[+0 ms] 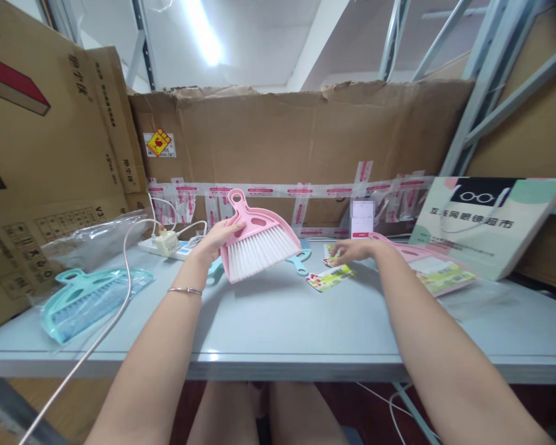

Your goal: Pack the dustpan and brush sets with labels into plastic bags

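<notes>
Two bare hands appear over a pale blue tabletop (296, 330) in the head view. The left hand (220, 238) pinches the base of the handle of a pink dustpan-and-brush set (260, 241), thumb across the front, other fingers largely hidden behind; the set is held tilted above the tabletop, white bristles facing the viewer. The right hand (356, 250), fingers curled downward, reaches to the printed yellow-green cards (328, 278); whether it grips one cannot be told. A teal dustpan-and-brush set (97, 300) in clear plastic lies at left; a smartphone (362, 221) stands behind the right hand.
</notes>
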